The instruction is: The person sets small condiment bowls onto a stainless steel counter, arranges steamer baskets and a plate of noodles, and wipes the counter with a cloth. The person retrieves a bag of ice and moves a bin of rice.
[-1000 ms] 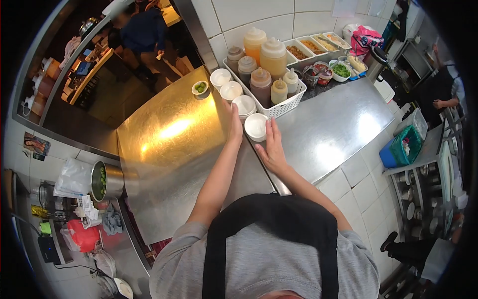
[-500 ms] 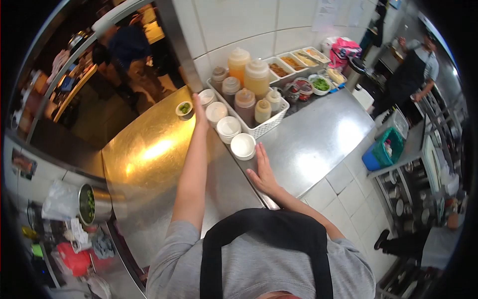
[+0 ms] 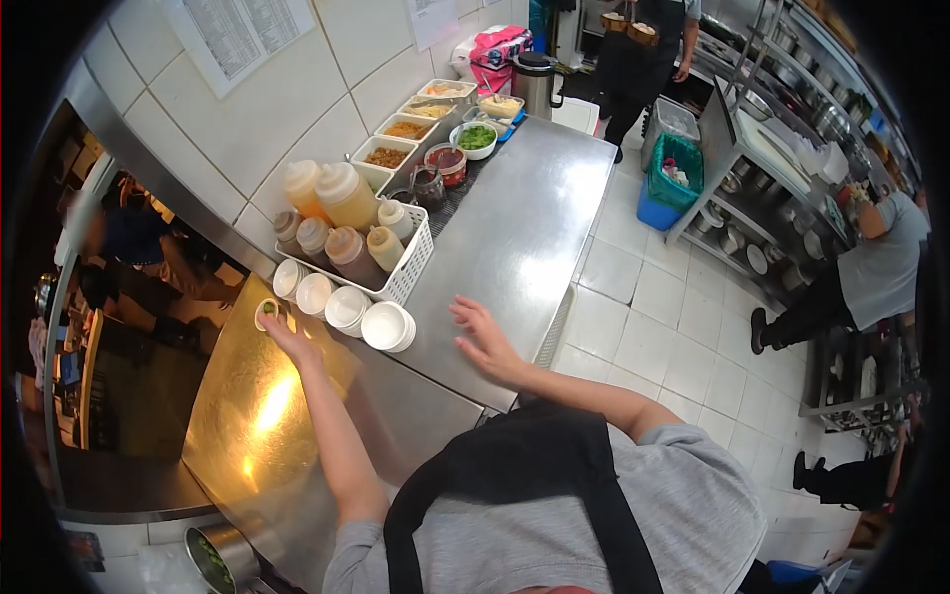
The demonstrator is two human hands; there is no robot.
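My left hand (image 3: 289,340) reaches over the gold-lit steel surface, its fingers at the near side of a small cup of green pieces (image 3: 267,308); no firm grip on it shows. Stacks of white bowls stand in a row to its right, the nearest one (image 3: 388,326) between my two hands. My right hand (image 3: 487,342) hovers over the steel counter (image 3: 515,228), fingers spread and holding nothing. Behind the bowls, a white basket (image 3: 409,269) holds several sauce bottles (image 3: 347,197).
Food containers (image 3: 386,156) and a bowl of chopped greens (image 3: 475,140) line the wall side. A steel pot (image 3: 220,557) is at the lower left. A blue bin (image 3: 673,182) and shelving (image 3: 737,213) stand across the aisle; people (image 3: 876,262) are at the right and back.
The view has swung towards the right. My left hand has gone from beside the bowl stacks to the small green-filled cup. My right hand has moved away from the nearest bowls.
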